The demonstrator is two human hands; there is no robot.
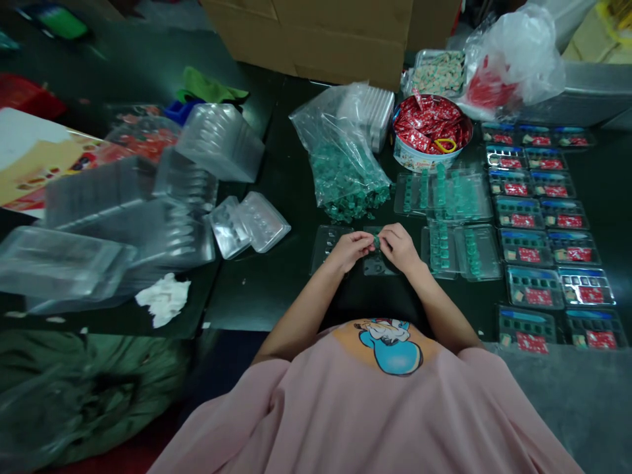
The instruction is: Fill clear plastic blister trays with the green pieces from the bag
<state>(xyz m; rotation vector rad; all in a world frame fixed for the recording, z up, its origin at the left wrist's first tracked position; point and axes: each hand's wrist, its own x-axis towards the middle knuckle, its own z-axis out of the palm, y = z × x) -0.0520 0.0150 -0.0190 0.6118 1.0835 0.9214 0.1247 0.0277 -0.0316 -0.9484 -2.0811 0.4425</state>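
In the middle of the head view my left hand (351, 250) and my right hand (397, 246) meet, fingertips pinched around a small translucent green plastic piece (376, 241). Its exact shape is partly hidden by the fingers. Beneath my right hand lies a clear plastic tray (380, 266), and another clear tray (320, 247) sits under my left hand. Just beyond them a clear bag (340, 141) spills a heap of similar green pieces (350, 204) onto the dark table. Right of my right hand, clear trays hold rows of green pieces (439, 250).
Filled trays (523, 247) with red packets stand in columns at the right. A round tin (424, 158) of red packets is at the back, before a cardboard box (320, 39). Stacked clear trays (128, 224) and a crumpled white tissue (164, 299) lie at the left.
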